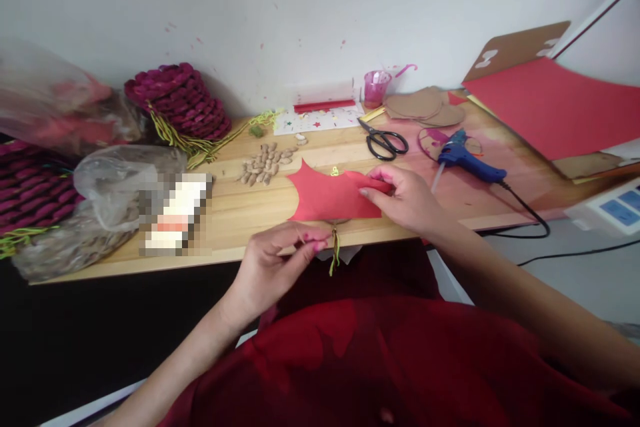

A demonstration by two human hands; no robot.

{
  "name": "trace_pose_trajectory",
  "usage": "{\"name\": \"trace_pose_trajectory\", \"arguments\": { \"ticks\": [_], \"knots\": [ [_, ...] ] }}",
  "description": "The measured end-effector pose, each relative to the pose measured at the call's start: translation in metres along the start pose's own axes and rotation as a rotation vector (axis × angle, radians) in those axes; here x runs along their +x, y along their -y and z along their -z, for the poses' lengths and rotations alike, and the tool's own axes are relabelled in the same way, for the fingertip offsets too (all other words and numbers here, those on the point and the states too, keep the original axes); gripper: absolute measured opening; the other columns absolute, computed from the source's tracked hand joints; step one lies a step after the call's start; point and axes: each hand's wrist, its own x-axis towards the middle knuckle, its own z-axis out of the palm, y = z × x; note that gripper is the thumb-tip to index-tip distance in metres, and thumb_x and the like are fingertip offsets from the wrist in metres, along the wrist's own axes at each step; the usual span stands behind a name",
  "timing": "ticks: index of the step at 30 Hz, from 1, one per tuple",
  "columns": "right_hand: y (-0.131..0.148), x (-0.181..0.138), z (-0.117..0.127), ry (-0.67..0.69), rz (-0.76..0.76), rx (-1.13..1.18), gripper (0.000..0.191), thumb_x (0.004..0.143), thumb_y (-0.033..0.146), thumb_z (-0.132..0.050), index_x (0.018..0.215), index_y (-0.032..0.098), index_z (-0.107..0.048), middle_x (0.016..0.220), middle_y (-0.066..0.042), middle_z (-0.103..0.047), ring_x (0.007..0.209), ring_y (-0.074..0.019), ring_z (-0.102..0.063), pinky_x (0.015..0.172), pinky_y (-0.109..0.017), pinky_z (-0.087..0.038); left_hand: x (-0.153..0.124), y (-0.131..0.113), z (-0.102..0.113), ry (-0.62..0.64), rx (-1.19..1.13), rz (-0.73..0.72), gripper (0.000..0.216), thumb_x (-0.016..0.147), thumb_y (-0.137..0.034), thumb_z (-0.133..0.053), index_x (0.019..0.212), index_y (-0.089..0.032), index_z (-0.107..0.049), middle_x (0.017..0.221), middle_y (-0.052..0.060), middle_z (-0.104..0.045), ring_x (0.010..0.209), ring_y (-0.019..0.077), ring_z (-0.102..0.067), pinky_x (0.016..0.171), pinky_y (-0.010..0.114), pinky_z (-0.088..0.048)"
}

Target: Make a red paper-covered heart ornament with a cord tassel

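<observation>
A red paper cutout (330, 197) with curved, pointed edges lies at the table's front edge. My right hand (407, 199) pinches its right side between thumb and fingers, where a strip of the paper is folded up. Just below the paper, my left hand (280, 257) has thumb and fingertips pressed together; what they hold is too small to make out. Beside those fingertips hangs a short yellow-green yarn tassel (335, 253). A small yellow yarn loop (335, 171) shows at the paper's upper edge.
Several peanuts (265, 163) lie behind the paper, with black-handled scissors (386, 141) to their right. A blue glue gun (470, 163), cardboard cutouts (420, 107) and red sheets (555, 107) are at right. Plum woven baskets (180, 103) and a plastic bag (125, 180) stand left.
</observation>
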Motion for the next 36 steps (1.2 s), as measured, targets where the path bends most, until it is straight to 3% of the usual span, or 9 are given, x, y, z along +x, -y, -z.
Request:
{"name": "trace_pose_trajectory", "arguments": {
  "ticks": [4, 7, 9, 12, 18, 24, 30, 36],
  "knots": [
    [0.015, -0.009, -0.002, 0.168, -0.045, 0.164, 0.021, 0.082, 0.038, -0.071, 0.09, 0.019, -0.065, 0.083, -0.002, -0.067, 0.075, -0.0184, -0.058, 0.068, -0.031, -0.043, 0.022, 0.004, -0.003, -0.154, -0.125, 0.112, 0.03, 0.086, -0.036, -0.076, 0.109, -0.016, -0.076, 0.087, 0.005, -0.075, 0.076, 0.0152, -0.069, 0.07, 0.024, -0.057],
    [0.027, -0.016, -0.008, 0.295, -0.067, 0.24, 0.022, 0.081, 0.038, -0.072, 0.089, 0.019, -0.065, 0.08, -0.001, -0.066, 0.072, -0.0172, -0.058, 0.066, -0.03, -0.044, 0.037, 0.007, -0.01, -0.117, -0.264, 0.101, 0.054, 0.077, -0.037, -0.084, 0.123, -0.015, -0.067, 0.092, 0.006, -0.073, 0.081, 0.0163, -0.069, 0.065, 0.024, -0.057],
    [0.031, -0.02, -0.012, 0.328, -0.073, 0.273, 0.021, 0.08, 0.037, -0.073, 0.088, 0.019, -0.064, 0.081, -0.001, -0.066, 0.073, -0.0171, -0.059, 0.066, -0.03, -0.045, 0.043, 0.01, -0.014, -0.084, -0.293, 0.119, 0.048, 0.073, -0.035, -0.086, 0.114, -0.014, -0.071, 0.086, 0.005, -0.073, 0.074, 0.0145, -0.068, 0.062, 0.022, -0.056],
    [0.03, -0.021, -0.013, 0.317, -0.119, 0.325, 0.019, 0.082, 0.036, -0.071, 0.088, 0.02, -0.064, 0.082, -0.002, -0.068, 0.073, -0.0169, -0.063, 0.065, -0.03, -0.047, 0.045, 0.016, -0.018, -0.111, -0.253, 0.129, 0.026, 0.076, -0.031, -0.082, 0.093, -0.013, -0.075, 0.079, 0.005, -0.073, 0.065, 0.011, -0.065, 0.058, 0.02, -0.052],
    [0.02, -0.022, -0.008, 0.283, -0.165, 0.278, 0.011, 0.086, 0.03, -0.064, 0.087, 0.018, -0.066, 0.074, -0.002, -0.07, 0.067, -0.0157, -0.065, 0.063, -0.029, -0.048, 0.04, 0.023, -0.014, -0.173, -0.004, 0.118, 0.014, 0.077, -0.028, -0.077, 0.084, -0.016, -0.076, 0.075, 0.003, -0.074, 0.059, 0.01, -0.06, 0.054, 0.02, -0.046],
    [0.019, -0.02, -0.018, 0.148, -0.076, -0.003, 0.004, 0.083, 0.024, -0.069, 0.084, 0.02, -0.07, 0.078, -0.003, -0.074, 0.071, -0.0175, -0.067, 0.065, -0.03, -0.048, 0.041, 0.03, -0.011, -0.17, 0.255, 0.046, 0.008, 0.081, -0.024, -0.071, 0.083, -0.018, -0.076, 0.074, 0.002, -0.074, 0.066, 0.0136, -0.064, 0.058, 0.023, -0.048],
    [0.019, -0.017, -0.019, 0.146, -0.066, -0.092, 0.002, 0.084, 0.022, -0.069, 0.083, 0.02, -0.07, 0.079, -0.003, -0.075, 0.072, -0.0187, -0.069, 0.065, -0.03, -0.049, 0.041, 0.045, -0.012, -0.147, 0.294, 0.023, 0.009, 0.083, -0.025, -0.07, 0.087, -0.019, -0.076, 0.084, 0.004, -0.077, 0.073, 0.0162, -0.069, 0.067, 0.027, -0.054],
    [0.019, -0.019, -0.02, 0.147, -0.026, -0.157, 0.001, 0.085, 0.021, -0.068, 0.084, 0.02, -0.069, 0.077, -0.003, -0.075, 0.07, -0.0185, -0.069, 0.065, -0.03, -0.048, 0.043, 0.047, -0.013, -0.138, 0.344, 0.01, 0.009, 0.083, -0.023, -0.07, 0.089, -0.02, -0.076, 0.083, 0.003, -0.077, 0.071, 0.0158, -0.068, 0.064, 0.027, -0.053]
  ]
}}
